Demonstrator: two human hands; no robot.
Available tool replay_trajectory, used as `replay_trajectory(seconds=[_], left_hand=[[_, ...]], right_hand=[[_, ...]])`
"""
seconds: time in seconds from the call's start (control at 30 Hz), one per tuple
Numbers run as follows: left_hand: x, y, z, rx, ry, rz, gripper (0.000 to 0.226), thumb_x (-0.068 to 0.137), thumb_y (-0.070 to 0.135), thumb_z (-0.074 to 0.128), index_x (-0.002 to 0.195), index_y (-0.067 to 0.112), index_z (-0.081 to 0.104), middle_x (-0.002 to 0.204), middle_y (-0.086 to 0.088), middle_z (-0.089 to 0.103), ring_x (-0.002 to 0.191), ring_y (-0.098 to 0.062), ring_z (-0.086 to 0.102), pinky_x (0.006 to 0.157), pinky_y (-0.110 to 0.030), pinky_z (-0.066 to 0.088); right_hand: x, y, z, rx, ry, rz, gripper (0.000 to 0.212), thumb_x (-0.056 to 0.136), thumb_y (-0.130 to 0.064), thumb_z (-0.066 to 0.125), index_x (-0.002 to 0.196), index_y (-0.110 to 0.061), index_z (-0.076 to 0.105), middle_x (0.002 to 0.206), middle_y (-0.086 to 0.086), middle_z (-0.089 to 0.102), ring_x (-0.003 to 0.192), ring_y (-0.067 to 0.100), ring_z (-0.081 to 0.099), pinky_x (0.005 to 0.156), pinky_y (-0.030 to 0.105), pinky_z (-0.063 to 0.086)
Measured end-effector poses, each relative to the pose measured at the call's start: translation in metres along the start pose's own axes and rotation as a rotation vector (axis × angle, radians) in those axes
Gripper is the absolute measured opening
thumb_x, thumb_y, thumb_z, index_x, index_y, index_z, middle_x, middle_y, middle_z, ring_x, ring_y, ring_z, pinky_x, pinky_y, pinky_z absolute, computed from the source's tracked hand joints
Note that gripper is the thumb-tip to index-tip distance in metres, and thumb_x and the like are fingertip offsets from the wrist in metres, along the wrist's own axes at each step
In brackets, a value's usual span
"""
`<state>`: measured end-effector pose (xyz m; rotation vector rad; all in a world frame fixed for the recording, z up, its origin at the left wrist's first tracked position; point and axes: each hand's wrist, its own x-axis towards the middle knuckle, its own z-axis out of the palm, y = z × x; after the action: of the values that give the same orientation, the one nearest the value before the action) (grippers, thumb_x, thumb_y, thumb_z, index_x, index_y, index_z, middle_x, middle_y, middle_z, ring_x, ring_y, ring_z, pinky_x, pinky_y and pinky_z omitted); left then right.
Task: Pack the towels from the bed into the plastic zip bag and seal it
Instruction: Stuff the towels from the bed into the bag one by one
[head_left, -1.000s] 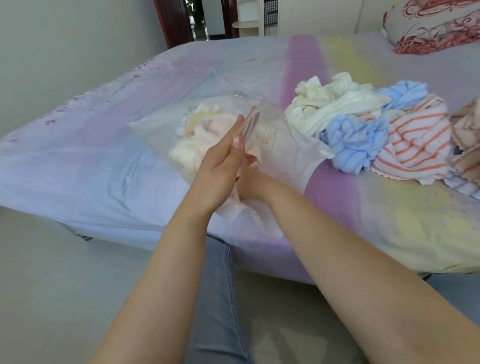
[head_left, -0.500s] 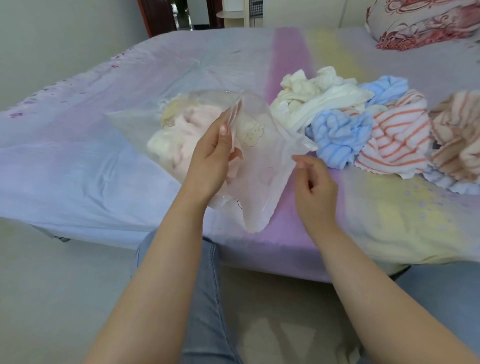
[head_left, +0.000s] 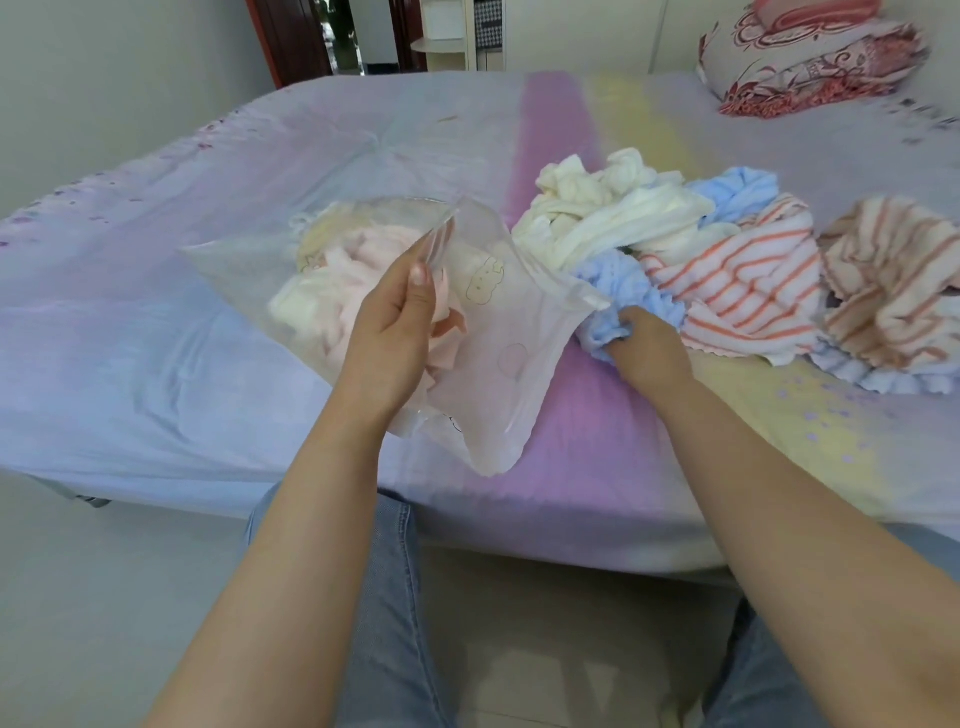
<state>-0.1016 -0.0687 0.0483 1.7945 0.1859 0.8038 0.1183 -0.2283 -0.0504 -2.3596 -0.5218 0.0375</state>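
Note:
A clear plastic zip bag (head_left: 498, 332) with small cartoon prints lies on the bed, its mouth held open toward me. My left hand (head_left: 389, 332) grips the bag's upper lip. Pink and cream towels (head_left: 332, 291) sit inside the bag. To the right lies a heap of loose towels: cream (head_left: 602, 218), light blue (head_left: 618, 291), orange-striped white (head_left: 743, 291) and brown-striped (head_left: 893, 270). My right hand (head_left: 644, 343) grips the near end of the light blue towel at the heap's left edge, beside the bag's mouth.
The bed (head_left: 208, 332) has a pastel striped sheet and its near edge runs across the lower middle. A red-patterned pillow (head_left: 810, 52) lies at the far right. My jeans-clad knees (head_left: 389, 597) are below the bed edge. A doorway (head_left: 332, 36) is behind.
My right hand came out of the bag's mouth, moved right and took hold of the light blue towel. My left hand kept hold of the bag's lip.

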Motion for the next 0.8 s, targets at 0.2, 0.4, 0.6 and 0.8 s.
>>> replay_trajectory(seconds=[0.2, 0.4, 0.6, 0.8], left_hand=[[0.000, -0.003, 0.004, 0.059, 0.002, 0.020, 0.038, 0.106, 0.026, 0.027, 0.142, 0.028, 0.041, 0.142, 0.018, 0.043, 0.115, 0.019, 0.047, 0.081, -0.003, 0.043], [-0.006, 0.003, 0.010, 0.225, 0.025, 0.117, 0.037, 0.106, 0.021, 0.028, 0.139, 0.019, 0.044, 0.135, 0.011, 0.048, 0.101, 0.015, 0.055, 0.079, -0.005, 0.043], [-0.013, -0.006, -0.006, 0.688, 0.146, 0.166, 0.041, 0.101, 0.033, 0.030, 0.132, 0.019, 0.054, 0.119, -0.006, 0.052, 0.108, -0.022, 0.048, 0.093, -0.031, 0.042], [-0.028, 0.017, -0.009, 0.979, 0.291, 0.099, 0.030, 0.096, 0.034, 0.049, 0.123, 0.028, 0.062, 0.095, -0.001, 0.060, 0.080, -0.026, 0.060, 0.059, -0.029, 0.033]], right_hand=[[-0.109, -0.044, -0.021, 0.175, -0.001, -0.116, 0.030, 0.082, -0.017, 0.052, 0.058, -0.023, 0.035, 0.062, -0.003, 0.043, 0.068, 0.024, 0.044, 0.057, 0.033, 0.032], [-0.110, -0.031, 0.006, -0.188, 0.048, -0.229, 0.049, 0.077, -0.023, 0.060, 0.124, -0.034, 0.050, 0.160, 0.007, 0.000, 0.145, 0.039, 0.004, 0.113, 0.052, 0.016], [-0.039, -0.026, 0.007, -0.370, -0.196, -0.050, 0.069, 0.089, -0.033, 0.052, 0.148, -0.031, 0.015, 0.158, 0.010, -0.021, 0.144, 0.042, -0.014, 0.113, 0.060, 0.007], [-0.025, -0.019, 0.013, -0.133, -0.201, -0.172, 0.043, 0.072, -0.051, 0.038, 0.083, -0.012, 0.054, 0.089, 0.012, 0.060, 0.086, 0.029, 0.057, 0.069, 0.034, 0.040]])
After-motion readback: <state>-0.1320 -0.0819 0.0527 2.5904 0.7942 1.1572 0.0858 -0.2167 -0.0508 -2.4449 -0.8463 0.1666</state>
